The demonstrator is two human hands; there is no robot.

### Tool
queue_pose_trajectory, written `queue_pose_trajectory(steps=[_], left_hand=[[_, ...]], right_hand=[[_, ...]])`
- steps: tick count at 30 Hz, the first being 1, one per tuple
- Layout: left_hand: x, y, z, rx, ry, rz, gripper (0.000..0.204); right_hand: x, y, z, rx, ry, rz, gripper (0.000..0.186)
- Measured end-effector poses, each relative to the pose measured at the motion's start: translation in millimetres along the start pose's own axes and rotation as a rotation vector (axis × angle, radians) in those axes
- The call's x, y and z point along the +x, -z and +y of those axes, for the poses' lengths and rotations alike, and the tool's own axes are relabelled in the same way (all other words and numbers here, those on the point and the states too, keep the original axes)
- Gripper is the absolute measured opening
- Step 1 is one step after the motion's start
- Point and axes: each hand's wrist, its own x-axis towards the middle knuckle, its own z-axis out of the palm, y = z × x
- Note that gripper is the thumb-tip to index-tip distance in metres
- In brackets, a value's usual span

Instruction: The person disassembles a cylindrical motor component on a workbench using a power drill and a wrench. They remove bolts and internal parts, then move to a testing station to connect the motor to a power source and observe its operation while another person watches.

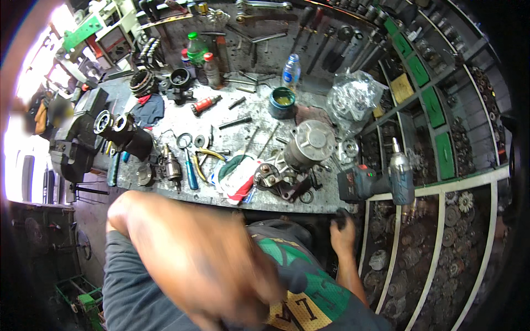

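Blurrily, left hand [243, 278] before printed shirt [326, 289], right hand [343, 236] beside workbench [179, 119]; both grips unclear.

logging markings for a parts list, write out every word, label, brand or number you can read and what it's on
Shirt: large dark characters on yellow and green; not copied here.
Power tool: side marking too blurred to read.
Blue-labelled bottle: print too small to read.

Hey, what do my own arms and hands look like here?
Your left sleeve is dark grey, creased and short. Both forearms are bare below the elbow. Your right hand looks ungloved; your left hand is too blurred for fine detail.
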Motion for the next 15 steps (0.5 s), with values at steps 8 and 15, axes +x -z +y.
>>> queue_pose_trajectory(steps=[8, 15], left_hand=[[29, -40, 25, 0.198, -0.156, 0.324, 0.026], [75, -104, 53, 0.853, -0.114, 1.599, 0.018]], right_hand=[[121, -64, -45, -0.155, 0.368, -0.058, 0.041], [167, -96, -47, -0.219, 0.54, -0.109, 0.028]])
